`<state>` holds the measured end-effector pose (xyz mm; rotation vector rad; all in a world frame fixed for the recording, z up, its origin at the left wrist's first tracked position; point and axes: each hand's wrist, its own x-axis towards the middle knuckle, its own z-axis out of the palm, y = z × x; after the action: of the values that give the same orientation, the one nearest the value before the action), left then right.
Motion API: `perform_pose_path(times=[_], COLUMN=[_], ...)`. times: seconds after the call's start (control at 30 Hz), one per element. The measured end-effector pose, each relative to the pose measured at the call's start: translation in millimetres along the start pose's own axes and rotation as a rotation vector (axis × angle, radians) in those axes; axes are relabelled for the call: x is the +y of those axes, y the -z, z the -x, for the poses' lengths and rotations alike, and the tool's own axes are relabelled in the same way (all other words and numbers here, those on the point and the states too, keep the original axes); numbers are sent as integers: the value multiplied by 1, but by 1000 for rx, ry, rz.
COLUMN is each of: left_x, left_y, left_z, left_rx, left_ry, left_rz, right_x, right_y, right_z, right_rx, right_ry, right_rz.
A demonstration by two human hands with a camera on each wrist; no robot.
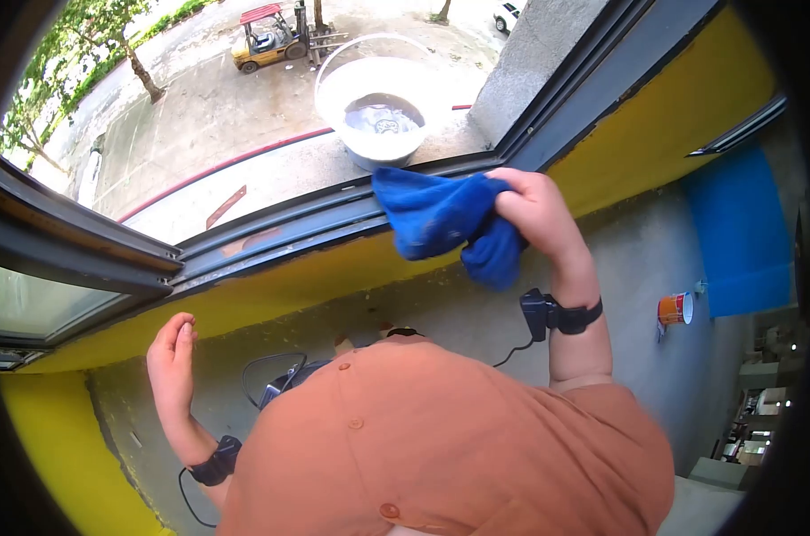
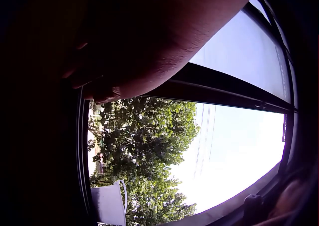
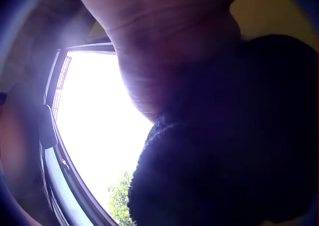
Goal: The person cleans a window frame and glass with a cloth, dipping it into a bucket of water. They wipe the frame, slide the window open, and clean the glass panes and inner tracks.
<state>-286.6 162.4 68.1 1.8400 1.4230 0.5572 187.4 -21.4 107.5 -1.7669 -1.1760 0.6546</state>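
Observation:
My right hand [image 1: 539,210] grips a bunched blue cloth [image 1: 441,214] at the window's lower frame. One end of the cloth lies over the window track [image 1: 325,210], while another fold hangs down on the room side. Seen from the right wrist, the cloth [image 3: 199,166] is a dark fuzzy mass below the hand. Just beyond it, a white bucket [image 1: 383,147] with a raised handle stands on the outer sill, with some liquid inside. My left hand [image 1: 171,366] is held in the air at the left, fingers loosely bent and holding nothing, near the yellow wall below the window.
A sliding window panel [image 1: 57,304] stands at the left. On the outer sill lies a flat rust-coloured strip [image 1: 226,205]. An orange pail [image 1: 673,309] is on the floor at right, near a blue panel [image 1: 744,232]. Outside, a forklift [image 1: 269,40] is parked.

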Motion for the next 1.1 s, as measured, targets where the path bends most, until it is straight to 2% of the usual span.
perform_pose_path(times=[0.1, 0.13, 0.2, 0.23, 0.27, 0.33, 0.4, 0.47, 0.5, 0.63, 0.73, 0.8, 0.87, 0.93, 1.1], left_x=[5, 10, 23, 29, 33, 39, 44, 45, 44, 29, 18, 14, 13, 12, 3], left_y=[-10, -14, -17, -19, -20, -23, -23, -23, -22, -18, -11, -7, -4, -4, -4], left_z=[-11, -14, -19, -21, -23, -27, -28, -28, -26, -19, -12, -8, -7, -5, -5], left_rx=[-30, -28, -68, -73, -75, -93, -92, -79, -75, -72, -87, -98, -78, -48, 7], left_ry=[-71, -66, -112, -140, -139, -188, -212, -230, -223, -169, -107, -72, -67, -70, -104], left_rz=[-27, -20, -31, -64, -67, -70, -99, -81, -81, -68, -65, -63, -96, -68, -34], right_x=[14, 15, 3, 1, 15, 18, 58, 58, 38, 33, 36, 34, 18, 14, -10], right_y=[28, 30, 22, 16, 10, -4, -25, -50, -48, -46, -55, -73, -93, -115, -160], right_z=[24, 30, 37, 37, 31, 17, -11, -27, -31, -43, -43, -42, -41, -42, -50], right_rx=[252, 247, 503, 498, 464, 391, 452, 393, 300, 217, 198, 225, 167, 158, 29], right_ry=[-149, -148, -132, -92, 38, 105, 162, -50, -153, -160, -51, 168, 227, 362, 423], right_rz=[-345, -337, -610, -601, -488, 27, 778, 948, 909, 915, 933, 886, 868, 842, 819])
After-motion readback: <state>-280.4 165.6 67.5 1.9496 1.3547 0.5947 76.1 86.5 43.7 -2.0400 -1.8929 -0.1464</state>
